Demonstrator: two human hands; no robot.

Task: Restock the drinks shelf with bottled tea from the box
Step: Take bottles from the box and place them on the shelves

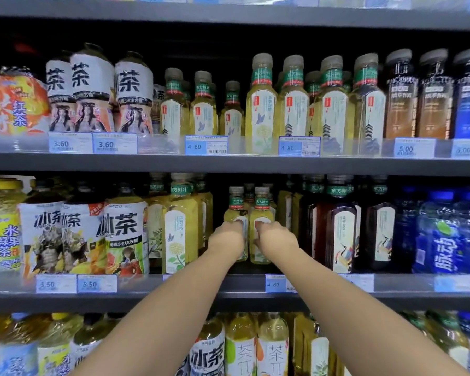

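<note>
Where the bottled tea is held: a left bottle and a right bottle, small and yellow-green, are kept upright side by side in a gap on the middle shelf.
Grip, left: the left hand is wrapped round the lower body of the left bottle.
Grip, right: the right hand is clamped on the right bottle, fingers curled over the label front.
Bases: whether they are set on the board or held just above it cannot be told.
Box: not in view.
Step judged: a pair is being seated in its lane, in front of more small bottles of the same kind.
Risk, tipping: a bottle let go before its base is flat could be toppled forward off the edge.
Risk, neighbours: the gap is narrow, with a tall yellow tea bottle just beside on the left and dark tea bottles just beside on the right; either could be knocked by a wrist when the arms are drawn out.
Risk, back row: bottles behind could be pushed over by too firm a shove.
Surface: grey shelf board, fronted by a clear rail on which a price tag marked 4 80 is carried.
Room: shop shelving; an upper shelf is stocked with similar tea, large bottles are ranged below, and blue drink bottles are stood at the right.
</note>
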